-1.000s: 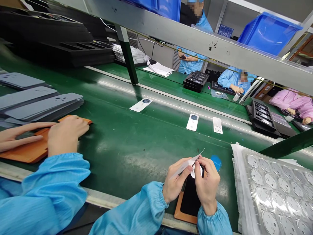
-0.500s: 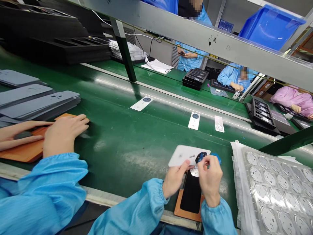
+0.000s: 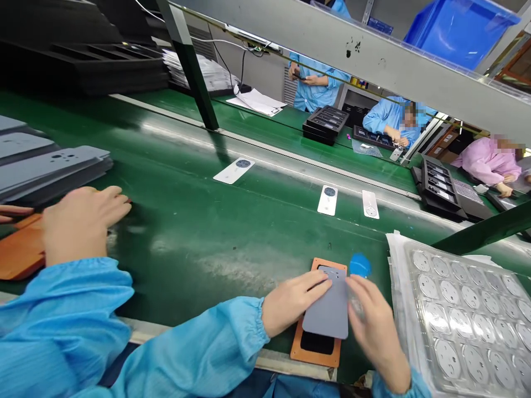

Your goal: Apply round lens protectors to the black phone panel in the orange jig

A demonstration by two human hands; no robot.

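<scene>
A grey phone back panel [image 3: 326, 312] lies slightly askew over an orange framed fixture [image 3: 317, 356] with a dark inset, holes at its far end. My left hand [image 3: 290, 301] grips the panel from the left, its fingers across the upper part. On the other side, my right hand [image 3: 377, 326] has its fingertips close to the panel's right edge; whether they touch it I cannot tell. A clear, round film-like piece [image 3: 357, 305], blurred, shows between its thumb and fingers. Just beyond lies a blue round piece [image 3: 360, 266].
At right, a clear tray of round pieces [image 3: 468, 309] stands close by. Several white panels [image 3: 327, 200] lie across the green bench [image 3: 199, 232]. A co-worker's hand [image 3: 83, 224] is over another orange fixture [image 3: 20, 249] at left, near stacked grey panels [image 3: 53, 171]. A metal beam [image 3: 332, 47] crosses above.
The panel, held up white side showing half a second ago, is now grey side up on the fixture. My right hand has moved from its dark camera disc to beside its right edge.
</scene>
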